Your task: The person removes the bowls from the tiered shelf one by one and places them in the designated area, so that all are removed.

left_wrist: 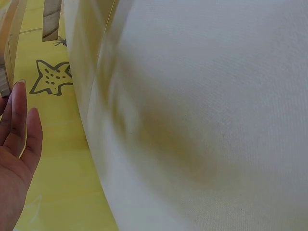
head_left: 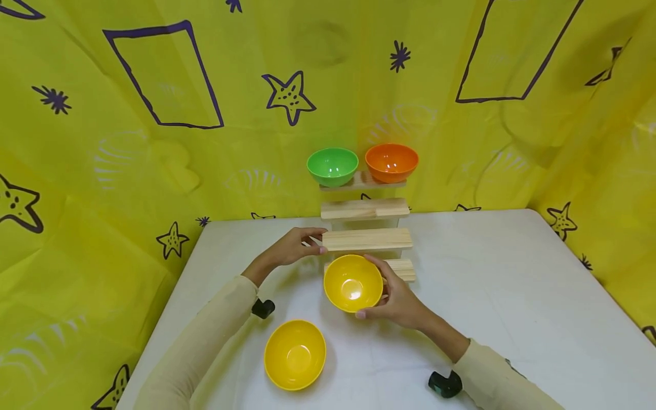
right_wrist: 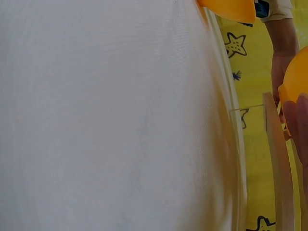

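A yellow bowl (head_left: 352, 276) is in my right hand (head_left: 402, 302), thumb at its near rim and fingers round its right side. The bowl is in front of the lowest step (head_left: 402, 269) of a wooden tiered stand and partly hides it; whether they touch I cannot tell. My left hand (head_left: 293, 247) holds the left end of the step above (head_left: 366, 239) between thumb and fingers. On the top step sit a green bowl (head_left: 333, 167) and an orange bowl (head_left: 392, 163). The right wrist view shows the held bowl (right_wrist: 297, 77) at its right edge.
A second yellow bowl (head_left: 295, 356) stands on the white table (head_left: 512, 296), nearer me and left of the stand. Another bare step (head_left: 365, 209) lies below the top one. Behind the table hangs a yellow patterned curtain (head_left: 338, 74). Dark devices (head_left: 445, 384) show at both wrists.
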Available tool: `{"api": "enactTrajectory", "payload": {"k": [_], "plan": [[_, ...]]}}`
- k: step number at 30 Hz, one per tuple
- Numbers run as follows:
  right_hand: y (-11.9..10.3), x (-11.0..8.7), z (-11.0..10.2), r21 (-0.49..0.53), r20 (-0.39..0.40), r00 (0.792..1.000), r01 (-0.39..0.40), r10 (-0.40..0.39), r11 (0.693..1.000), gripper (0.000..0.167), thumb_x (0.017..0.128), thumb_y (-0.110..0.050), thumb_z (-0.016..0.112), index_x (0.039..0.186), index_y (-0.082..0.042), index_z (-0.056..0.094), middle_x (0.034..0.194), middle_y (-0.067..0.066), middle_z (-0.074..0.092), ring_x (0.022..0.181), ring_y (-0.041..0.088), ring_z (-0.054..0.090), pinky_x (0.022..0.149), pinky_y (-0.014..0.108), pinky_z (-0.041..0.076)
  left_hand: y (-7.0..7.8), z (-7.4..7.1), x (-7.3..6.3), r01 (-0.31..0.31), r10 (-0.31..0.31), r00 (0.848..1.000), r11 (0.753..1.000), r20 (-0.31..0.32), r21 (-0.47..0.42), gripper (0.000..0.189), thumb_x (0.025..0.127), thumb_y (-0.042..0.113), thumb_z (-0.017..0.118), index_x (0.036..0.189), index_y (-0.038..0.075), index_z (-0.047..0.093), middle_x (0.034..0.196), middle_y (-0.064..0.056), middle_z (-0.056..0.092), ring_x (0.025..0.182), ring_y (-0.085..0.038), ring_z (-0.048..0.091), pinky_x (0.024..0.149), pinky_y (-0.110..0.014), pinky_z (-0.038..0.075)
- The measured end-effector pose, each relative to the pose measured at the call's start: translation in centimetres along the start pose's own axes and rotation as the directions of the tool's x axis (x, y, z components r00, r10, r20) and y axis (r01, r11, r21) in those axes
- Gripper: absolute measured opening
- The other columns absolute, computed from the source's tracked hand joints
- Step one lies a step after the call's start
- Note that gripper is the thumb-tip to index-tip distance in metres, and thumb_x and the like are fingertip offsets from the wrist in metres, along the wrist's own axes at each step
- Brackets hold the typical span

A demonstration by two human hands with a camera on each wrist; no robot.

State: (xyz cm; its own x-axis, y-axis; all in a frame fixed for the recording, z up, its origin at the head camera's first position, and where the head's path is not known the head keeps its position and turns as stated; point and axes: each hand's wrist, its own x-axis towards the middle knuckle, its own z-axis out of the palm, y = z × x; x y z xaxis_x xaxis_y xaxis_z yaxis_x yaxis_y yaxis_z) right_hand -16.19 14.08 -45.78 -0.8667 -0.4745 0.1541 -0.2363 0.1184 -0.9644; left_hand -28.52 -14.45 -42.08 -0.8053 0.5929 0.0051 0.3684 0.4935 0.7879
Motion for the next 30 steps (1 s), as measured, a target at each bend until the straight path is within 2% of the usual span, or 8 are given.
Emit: {"api": "enactTrajectory", "payload": {"k": [11,17,22,30], "plan": [[0.0,-0.6,-0.4,0.053,0.033,0.999,0.002,-0.004,0.999,0.106,0.074,-0.011,0.090,0.157,-0.018,0.024,0.147,0.022,0.039,0.105,0.026,0.066,0.073,0.040,0.061,0.1,0.0,0.0,0.007,-0.007,1.000,1.000,0.001,0.015,0.054,0.095,0.020,0.071,0.144,0.003,0.054,0.126,-0.017,0.065,0.109,-0.028,0.065,0.089,-0.033,0.055],[-0.1,-0.8,-0.6,0.069,0.047,0.999,-0.007,0.004,0.998,0.107,0.074,-0.012,0.090,0.157,-0.018,0.023,0.150,0.021,0.036,0.111,0.034,0.065,0.076,0.039,0.061,0.2,0.0,0.0,0.010,-0.010,1.000,1.000,-0.001,0.023,0.054,0.095,0.020,0.071,0.143,0.003,0.055,0.125,-0.018,0.065,0.108,-0.028,0.066,0.088,-0.033,0.055],[-0.2,-1.0,-0.7,0.034,0.047,0.999,-0.010,0.009,0.999,0.107,0.074,-0.015,0.091,0.157,-0.016,0.024,0.151,0.021,0.037,0.115,0.041,0.060,0.079,0.036,0.061,0.2,0.1,-0.1,0.009,-0.009,1.000,1.000,0.002,0.021,0.053,0.094,0.021,0.072,0.142,0.004,0.056,0.125,-0.017,0.066,0.107,-0.027,0.066,0.087,-0.032,0.055],[-0.1,-1.5,-0.8,-0.033,0.048,0.998,-0.024,0.026,0.999,0.104,0.074,-0.020,0.091,0.156,-0.017,0.026,0.151,0.019,0.038,0.113,0.038,0.057,0.078,0.035,0.061,0.3,0.0,-0.1,0.012,-0.012,1.000,1.000,0.001,0.017,0.053,0.095,0.021,0.071,0.143,0.004,0.055,0.127,-0.017,0.066,0.107,-0.027,0.065,0.088,-0.032,0.055]]}}
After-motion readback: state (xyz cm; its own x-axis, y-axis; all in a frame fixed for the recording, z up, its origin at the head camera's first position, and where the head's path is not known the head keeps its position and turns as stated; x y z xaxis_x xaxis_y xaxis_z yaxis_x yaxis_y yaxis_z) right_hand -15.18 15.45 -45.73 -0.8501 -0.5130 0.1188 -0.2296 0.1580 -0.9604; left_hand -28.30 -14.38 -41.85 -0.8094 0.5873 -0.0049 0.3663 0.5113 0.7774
